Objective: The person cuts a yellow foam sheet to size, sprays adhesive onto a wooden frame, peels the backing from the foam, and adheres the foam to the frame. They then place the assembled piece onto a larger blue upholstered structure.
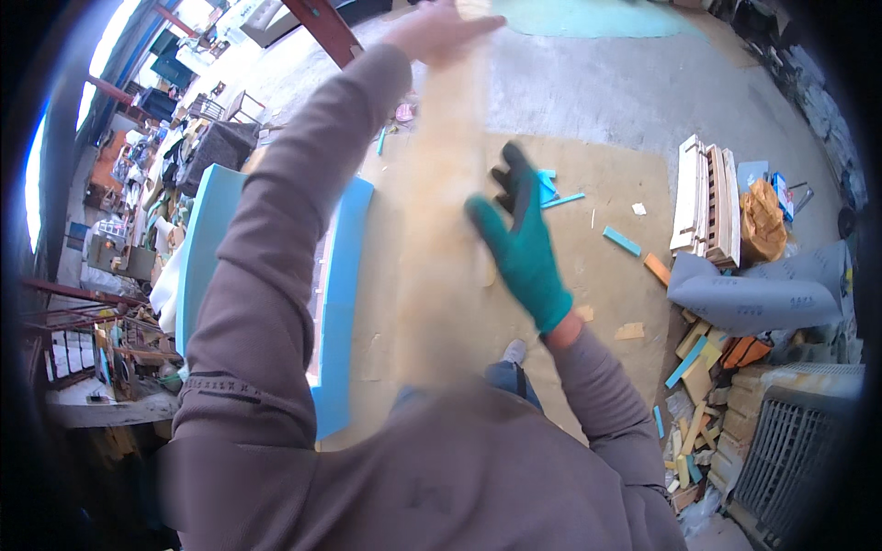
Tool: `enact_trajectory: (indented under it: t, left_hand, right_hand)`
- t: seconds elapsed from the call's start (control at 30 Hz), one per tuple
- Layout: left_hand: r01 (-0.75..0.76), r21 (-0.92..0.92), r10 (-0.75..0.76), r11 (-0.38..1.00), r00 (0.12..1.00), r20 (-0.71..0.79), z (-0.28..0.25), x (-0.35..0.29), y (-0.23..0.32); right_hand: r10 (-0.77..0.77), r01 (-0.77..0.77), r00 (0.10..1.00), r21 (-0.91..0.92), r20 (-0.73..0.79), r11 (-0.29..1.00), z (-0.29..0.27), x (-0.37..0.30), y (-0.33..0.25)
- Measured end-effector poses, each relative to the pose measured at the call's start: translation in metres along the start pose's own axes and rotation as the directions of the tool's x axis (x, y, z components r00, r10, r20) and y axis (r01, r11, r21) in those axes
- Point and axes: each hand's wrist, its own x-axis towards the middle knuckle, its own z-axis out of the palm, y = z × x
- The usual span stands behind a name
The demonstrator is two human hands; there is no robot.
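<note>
A long pale yellow strip (446, 184), which looks like foam, stands in front of my body and is smeared by motion. My bare left hand (446, 35) is raised at the far end and holds the strip near its top. On the strip's right side is my right hand (525, 241) in a green and black glove, its fingers apart and nothing held in it. Whether the glove touches the strip's edge I cannot tell. Left of the strip, partly behind my left arm, stands a large blue foam-sided piece (342, 303) with a pale inner face.
Blue foam offcuts (622, 241) lie on the brown floor sheet (606, 184). At right are stacked wooden frames (706, 204), a grey roll (758, 289), a heap of foam scraps (695, 432) and a grilled unit (785, 459). Clutter (129, 230) fills the left side.
</note>
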Motion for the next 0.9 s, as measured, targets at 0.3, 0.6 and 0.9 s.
enact_trajectory:
  t: [0.3, 0.6, 0.9]
  left_hand:
    - [0.122, -0.945, -0.194, 0.304, 0.979, 0.064, 0.147, -0.112, 0.049]
    - [0.601, -0.799, 0.031, -0.007, 0.799, 0.601, 0.351, -0.265, 0.057]
    - [0.713, -0.590, -0.049, -0.380, 0.621, 0.782, 0.470, -0.354, -0.010]
  right_hand:
    - [0.128, -0.161, 0.987, -0.562, -0.098, 0.811, -0.115, 0.184, -0.009]
    - [0.460, -0.348, 0.878, -0.835, -0.130, 0.427, -0.231, 0.343, -0.014]
    - [0.260, -0.247, 0.953, -0.900, -0.158, 0.359, -0.255, 0.385, 0.059]
